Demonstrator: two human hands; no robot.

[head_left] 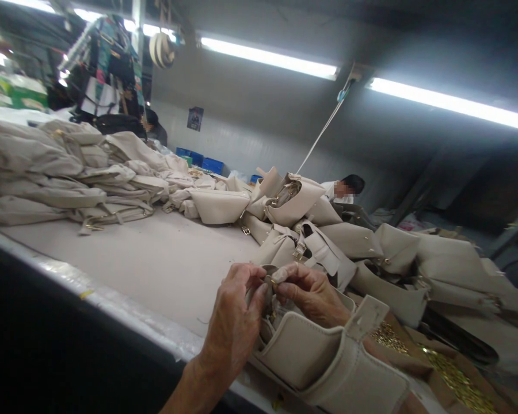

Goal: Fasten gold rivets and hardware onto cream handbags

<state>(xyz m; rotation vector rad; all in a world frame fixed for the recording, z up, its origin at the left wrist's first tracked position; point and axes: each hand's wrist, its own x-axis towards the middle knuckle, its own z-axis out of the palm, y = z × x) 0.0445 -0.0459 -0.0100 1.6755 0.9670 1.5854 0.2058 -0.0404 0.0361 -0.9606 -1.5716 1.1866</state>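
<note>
A beige handbag [302, 351] lies open at the table's front edge, its flap and a strap tab folded toward me. Over its far side my left hand [239, 305] pinches a beige strap end [268, 283] between thumb and fingers. Facing it, my right hand [308, 290] is closed with thumb and forefinger on a small gold-coloured metal piece [273, 283] at that strap end. The fingertips of both hands almost meet. The exact shape of the metal piece is too small to make out.
Finished-looking beige bags [371, 247] are heaped behind and to the right. Softer beige bags [47, 167] pile up at the left. Cardboard trays hold gold-coloured hardware [457, 379] at the lower right. People sit beyond the piles. A white cord [317, 141] hangs behind the bags.
</note>
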